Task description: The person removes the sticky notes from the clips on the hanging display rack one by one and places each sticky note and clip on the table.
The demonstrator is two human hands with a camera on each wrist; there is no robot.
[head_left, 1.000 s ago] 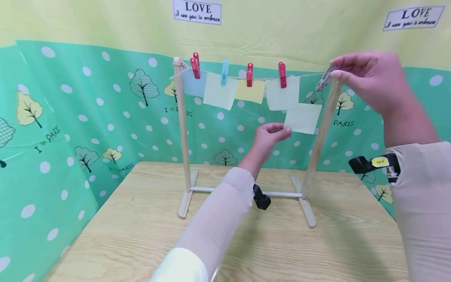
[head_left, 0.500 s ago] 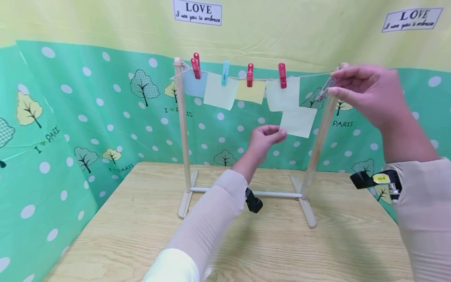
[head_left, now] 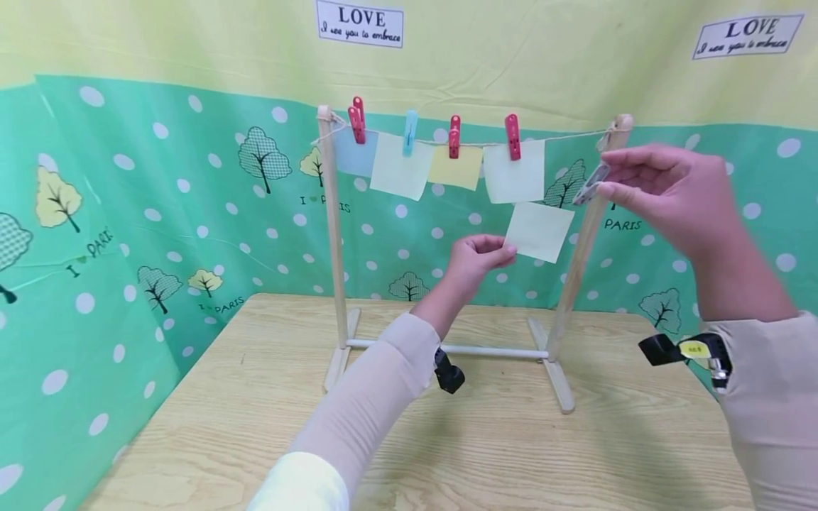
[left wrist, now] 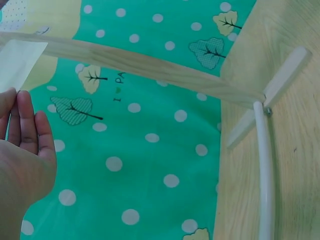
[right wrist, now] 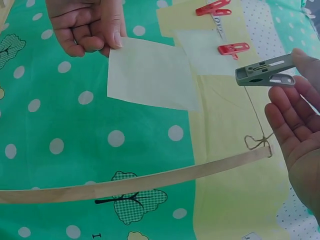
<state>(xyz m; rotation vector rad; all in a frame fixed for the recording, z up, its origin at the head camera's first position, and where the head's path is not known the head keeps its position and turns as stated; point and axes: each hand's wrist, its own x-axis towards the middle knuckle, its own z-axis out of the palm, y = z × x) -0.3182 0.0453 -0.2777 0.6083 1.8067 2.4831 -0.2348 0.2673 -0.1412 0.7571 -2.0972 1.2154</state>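
Between thumb and fingers my left hand [head_left: 474,264] pinches a pale square sheet of paper [head_left: 540,232] by its left edge, below the string. To the right, near the right post, my right hand [head_left: 667,193] pinches a grey clothespin [head_left: 591,184] by its handle end. In the right wrist view the tip of the clothespin [right wrist: 265,71] points toward the string and stands apart from the paper [right wrist: 152,74]. Above, the string [head_left: 571,135] carries a blue sheet [head_left: 356,157], a pale sheet [head_left: 399,167], a yellow sheet [head_left: 455,167] and another pale sheet [head_left: 515,177].
Red clothespins [head_left: 513,137] and a light blue one [head_left: 410,133] grip the hung sheets. The string runs between two wooden posts [head_left: 334,234], joined by a white bar [head_left: 495,352]. This stand rests on a wooden table [head_left: 255,426] before a green and yellow patterned cloth [head_left: 211,170].
My left hand has moved down and slightly left with the paper, away from the right post. My right hand has lowered with the grey clothespin, uncovering the top of the right post.
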